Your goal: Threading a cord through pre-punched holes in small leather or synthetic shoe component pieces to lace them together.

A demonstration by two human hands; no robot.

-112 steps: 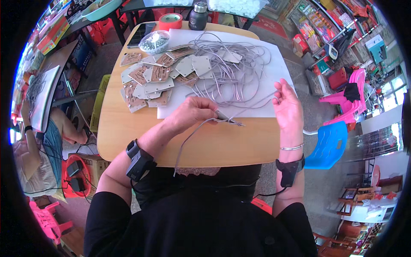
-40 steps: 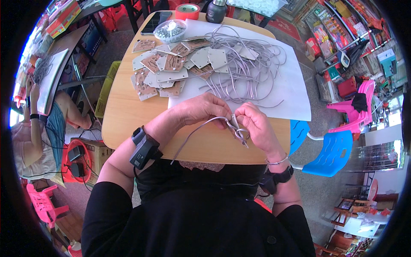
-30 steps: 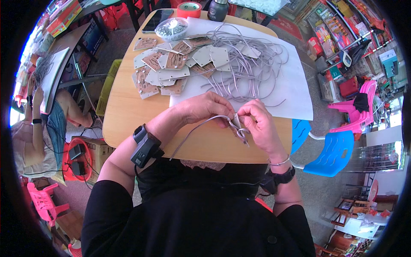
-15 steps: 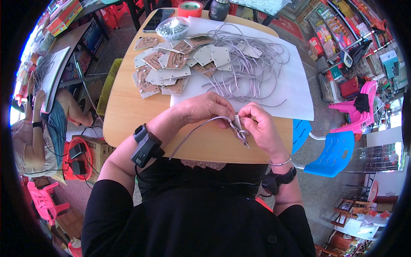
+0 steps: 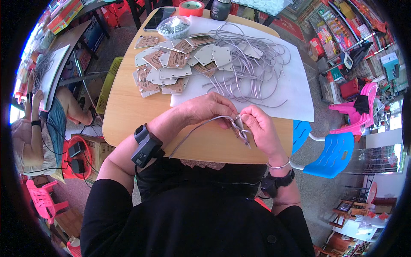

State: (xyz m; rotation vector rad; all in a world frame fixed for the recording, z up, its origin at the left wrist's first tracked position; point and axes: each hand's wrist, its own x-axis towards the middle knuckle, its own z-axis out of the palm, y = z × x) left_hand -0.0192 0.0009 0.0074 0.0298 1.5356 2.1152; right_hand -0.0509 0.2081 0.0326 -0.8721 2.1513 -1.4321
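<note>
Above the table's near edge, my left hand [image 5: 213, 109] pinches a small circuit board [image 5: 238, 123] with grey cable looped about it. The cable's tail [image 5: 188, 133] hangs back over my left wrist side. Close beside it, my right hand [image 5: 261, 128] is closed on the same board and cable, thumb against forefinger; the fingertips hide just where the cable meets the board. Beyond my hands lies a pile of circuit boards [image 5: 177, 60], some with brown printed sides up, others pale. Many loose grey cables [image 5: 252, 79] spread to the right of the pile.
A white sheet [image 5: 295, 92] covers the right of the wooden table [image 5: 124, 109]. At the back stand a tub of small metal parts [image 5: 173, 28], red tape roll [image 5: 191, 8], phone [image 5: 159, 19] and dark bottle [image 5: 220, 10]. A blue chair [image 5: 329, 154] is right; another person [image 5: 32, 141] sits left.
My right fingers have shifted slightly and curl more closely round the board and cable. The rest stays almost the same.
</note>
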